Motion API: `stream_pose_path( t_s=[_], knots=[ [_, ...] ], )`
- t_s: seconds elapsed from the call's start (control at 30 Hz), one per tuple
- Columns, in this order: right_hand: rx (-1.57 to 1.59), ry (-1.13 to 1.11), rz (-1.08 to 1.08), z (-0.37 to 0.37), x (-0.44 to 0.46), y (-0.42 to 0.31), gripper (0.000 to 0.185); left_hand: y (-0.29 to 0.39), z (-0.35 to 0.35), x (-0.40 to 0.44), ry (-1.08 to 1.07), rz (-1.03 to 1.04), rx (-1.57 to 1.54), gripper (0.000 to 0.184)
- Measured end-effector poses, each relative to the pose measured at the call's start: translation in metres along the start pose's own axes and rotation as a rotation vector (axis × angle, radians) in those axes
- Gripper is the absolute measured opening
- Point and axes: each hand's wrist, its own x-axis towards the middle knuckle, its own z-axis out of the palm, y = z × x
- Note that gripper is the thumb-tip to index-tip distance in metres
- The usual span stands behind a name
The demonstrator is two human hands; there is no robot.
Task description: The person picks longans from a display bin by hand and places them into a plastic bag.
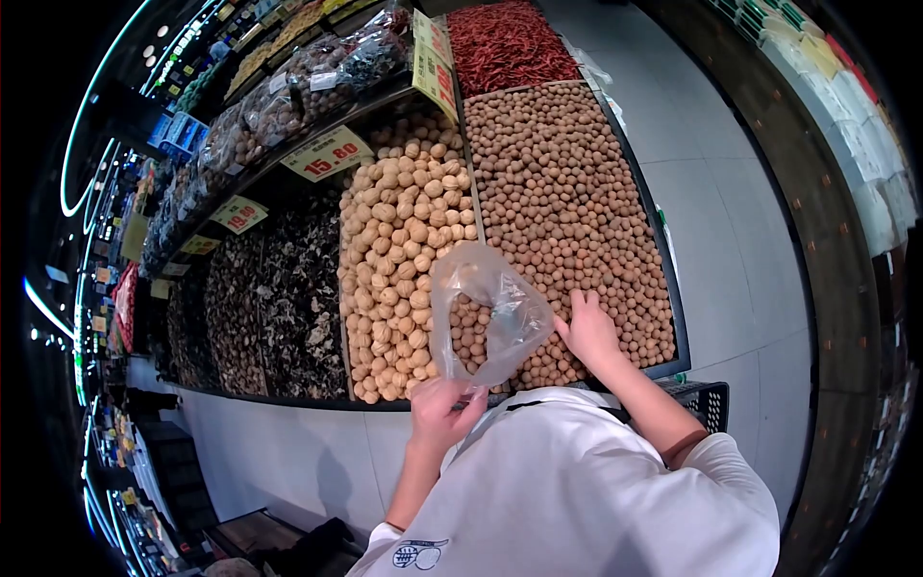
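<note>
A clear plastic bag (519,332) extends just beyond the left hand (442,412), which pinches its near edge. Dried longans (567,192) lie under the right hand (591,334), whose thumb and fingers are spread. Walnuts (396,240) lie beyond the left hand; red chillies (510,46), well beyond the right.

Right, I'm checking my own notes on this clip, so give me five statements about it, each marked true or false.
1. The left hand holds a clear plastic bag. True.
2. The walnuts lie next to the dried longans. True.
3. The right hand is over the walnuts. False: it is over the longans.
4. The dried chillies are green. False: they are red.
5. A price sign reads 15.80. True.
</note>
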Motion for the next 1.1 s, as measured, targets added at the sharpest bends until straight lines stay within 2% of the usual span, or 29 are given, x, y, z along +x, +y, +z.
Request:
stream_pose_path(
  t_s=[0.23, 0.6, 0.83, 1.1],
  knots=[
    [0.028, -0.005, -0.081, 0.013, 0.006, 0.012, 0.04, 0.0, -0.006, -0.001, -0.006, -0.008, -0.03, 0.016],
    [0.008, -0.117, 0.007, 0.008, 0.013, -0.002, 0.032, -0.004, -0.013, 0.001, -0.059, 0.024, -0.132, 0.013],
    [-0.017, -0.079, 0.048, 0.003, 0.011, -0.014, 0.03, -0.008, -0.018, 0.0, -0.068, 0.043, -0.149, 0.012],
    [-0.018, -0.013, -0.036, 0.016, 0.015, -0.004, 0.025, -0.007, -0.017, 0.0, -0.061, 0.05, -0.203, 0.012]
  ],
)
